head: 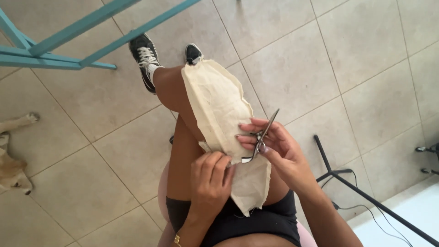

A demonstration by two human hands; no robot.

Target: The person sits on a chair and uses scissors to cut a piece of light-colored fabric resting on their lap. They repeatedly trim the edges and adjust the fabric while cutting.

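A: Looking straight down from the head view, a person sits on a pink stool (161, 183) with one leg crossed over the other, and a long piece of cream cloth (219, 105) lies along the raised leg, from the knee back to the lap.

B: Raw, frayed edges on that cloth, plain weave, creased, no print that I can see.

A: The left hand (209, 176) has its grip closed on the cloth, fingers curled over the near part and pinching the fabric at its edge.

B: And the right hand (274, 144) is wrapped around small metal scissors (261, 137), thumb and fingers clamped on the handles, blades pointing up and away, just at the cloth's right edge.

A: Whether the blades are actually biting the fabric, I cannot tell; they sit touching or just beside it.

B: No containers in sight here. Tile floor (320, 59) all round, black lace-up shoes (146, 55) on the feet.

A: A teal metal frame (59, 50) at the upper left, a black stand leg (366, 192) with a cable at the lower right.

B: A pale dog (11, 155) lies at the left edge, only partly in shot
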